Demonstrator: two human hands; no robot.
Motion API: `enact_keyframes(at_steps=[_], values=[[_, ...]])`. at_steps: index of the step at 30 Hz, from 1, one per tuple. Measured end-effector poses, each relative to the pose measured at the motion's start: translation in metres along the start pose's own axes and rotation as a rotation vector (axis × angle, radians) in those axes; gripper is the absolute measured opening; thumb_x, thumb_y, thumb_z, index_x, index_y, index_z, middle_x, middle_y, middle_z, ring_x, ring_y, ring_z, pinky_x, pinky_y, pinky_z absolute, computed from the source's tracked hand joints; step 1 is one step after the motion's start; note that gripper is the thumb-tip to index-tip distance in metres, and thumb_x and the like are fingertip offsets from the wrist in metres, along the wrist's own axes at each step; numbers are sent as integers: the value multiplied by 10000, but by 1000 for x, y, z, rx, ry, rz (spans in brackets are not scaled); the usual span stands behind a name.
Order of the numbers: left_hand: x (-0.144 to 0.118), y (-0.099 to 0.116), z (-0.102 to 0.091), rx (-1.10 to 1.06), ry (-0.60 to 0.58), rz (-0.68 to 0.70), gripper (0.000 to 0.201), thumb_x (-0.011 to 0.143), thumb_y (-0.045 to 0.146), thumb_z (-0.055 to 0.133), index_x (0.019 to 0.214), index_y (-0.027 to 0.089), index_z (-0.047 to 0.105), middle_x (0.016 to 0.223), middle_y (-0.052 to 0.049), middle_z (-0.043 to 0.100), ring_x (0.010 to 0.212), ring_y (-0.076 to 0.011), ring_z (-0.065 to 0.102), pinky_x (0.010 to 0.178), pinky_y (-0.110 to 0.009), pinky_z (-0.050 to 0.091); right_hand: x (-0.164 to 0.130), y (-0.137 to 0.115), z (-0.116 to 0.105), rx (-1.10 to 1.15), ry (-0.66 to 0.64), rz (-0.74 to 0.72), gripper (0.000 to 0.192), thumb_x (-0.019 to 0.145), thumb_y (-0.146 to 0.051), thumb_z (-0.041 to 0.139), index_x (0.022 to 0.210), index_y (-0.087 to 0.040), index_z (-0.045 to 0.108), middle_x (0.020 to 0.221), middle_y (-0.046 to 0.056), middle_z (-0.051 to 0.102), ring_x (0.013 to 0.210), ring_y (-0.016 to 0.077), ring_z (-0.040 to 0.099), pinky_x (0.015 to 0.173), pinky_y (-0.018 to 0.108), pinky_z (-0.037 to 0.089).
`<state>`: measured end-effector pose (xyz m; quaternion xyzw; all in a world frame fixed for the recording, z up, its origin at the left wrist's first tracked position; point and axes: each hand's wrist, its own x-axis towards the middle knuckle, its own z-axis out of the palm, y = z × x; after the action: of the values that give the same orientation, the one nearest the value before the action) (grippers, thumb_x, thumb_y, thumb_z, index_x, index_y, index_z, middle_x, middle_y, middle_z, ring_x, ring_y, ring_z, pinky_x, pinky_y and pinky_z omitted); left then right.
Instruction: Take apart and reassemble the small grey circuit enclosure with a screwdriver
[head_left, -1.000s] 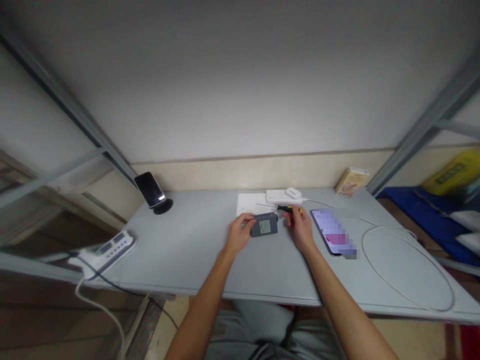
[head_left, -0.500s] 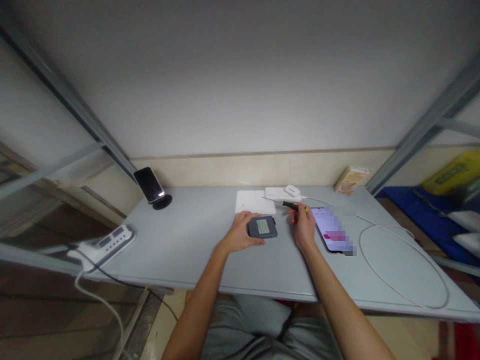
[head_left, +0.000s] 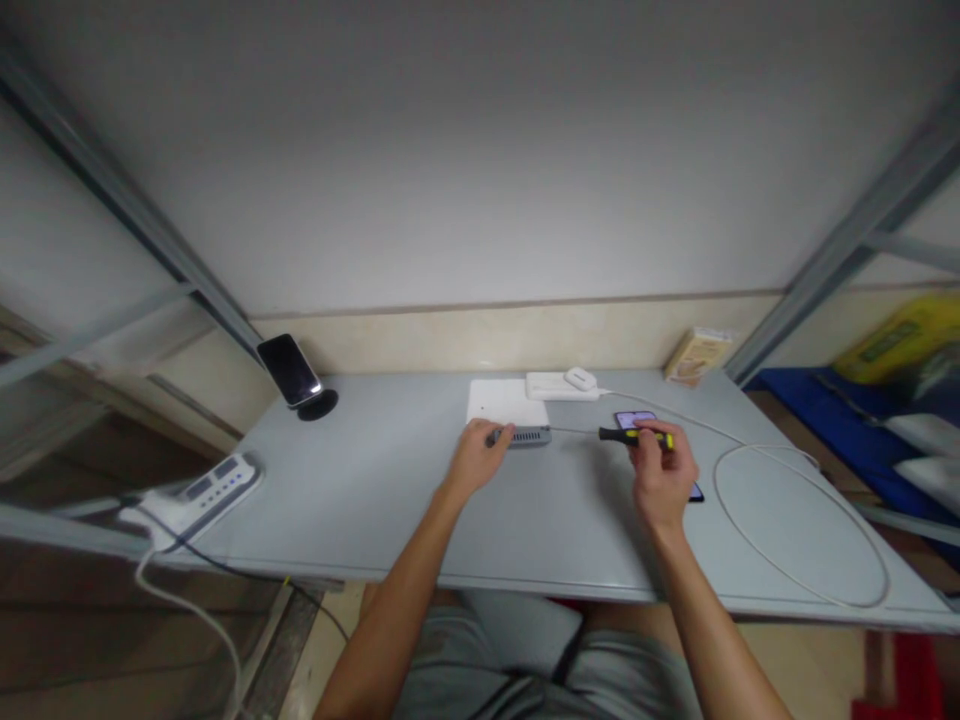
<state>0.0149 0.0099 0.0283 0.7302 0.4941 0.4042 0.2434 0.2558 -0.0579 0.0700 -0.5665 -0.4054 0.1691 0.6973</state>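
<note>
My left hand [head_left: 480, 458] grips a small dark grey box-like device [head_left: 529, 437] by its left end. The device is turned on edge, so a slotted side faces me. In my right hand [head_left: 663, 478] is a screwdriver [head_left: 621, 436] with a black and yellow handle, held level with its thin shaft pointing left. The shaft's tip reaches the device's right end; whether it touches I cannot tell. Beneath my right hand lies a phone [head_left: 634, 417], mostly covered. Just behind the device lies a white sheet or flat pad [head_left: 506, 401].
At the back is a white power strip [head_left: 555, 388] with a charger [head_left: 580, 378] and a looping white cable [head_left: 720, 500]. A small box [head_left: 697, 358] stands back right. To the left are a phone on a stand [head_left: 289, 368] and a larger power strip [head_left: 202, 495].
The device has gone from label side up to standing on edge. My right hand moved right with the screwdriver, now over the phone, and the shaft lines up with the device's end.
</note>
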Motion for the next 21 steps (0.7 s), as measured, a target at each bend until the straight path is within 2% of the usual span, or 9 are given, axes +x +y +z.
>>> enact_keyframes(at_steps=[4,9,16,19,21], values=[[8,1,4,18,-39,-77,530,1022,542,405,729,189,671,732,-44,657,797,-206,591,801,-327,477,10,-9,0,-67,-103,-53,242,877,-437,629,940,-212,690,836,35,650,601,135,499,549,280,384],[9,0,8,3,-41,-81,496,1028,512,395,717,200,622,759,-42,648,839,-213,583,848,-336,468,21,-15,7,-90,-174,-98,203,879,-410,628,925,-220,683,812,36,652,668,163,568,576,288,428],[11,0,9,-53,-76,-83,454,1041,466,364,754,205,600,815,-45,670,885,-215,602,872,-326,462,34,-25,10,-207,-293,-146,224,879,-427,613,919,-218,684,711,7,625,551,131,477,527,274,377],[15,1,11,-84,-102,-78,453,1039,459,353,744,203,583,798,-38,659,863,-210,596,845,-317,458,48,-37,16,-302,-413,-216,228,892,-426,608,943,-222,696,639,-11,595,536,132,469,531,271,370],[18,1,12,-106,-113,-79,455,1036,469,350,748,200,578,783,-31,647,845,-203,587,826,-306,457,60,-50,24,-351,-538,-283,215,898,-408,608,956,-225,704,637,-13,598,535,130,465,533,269,364]])
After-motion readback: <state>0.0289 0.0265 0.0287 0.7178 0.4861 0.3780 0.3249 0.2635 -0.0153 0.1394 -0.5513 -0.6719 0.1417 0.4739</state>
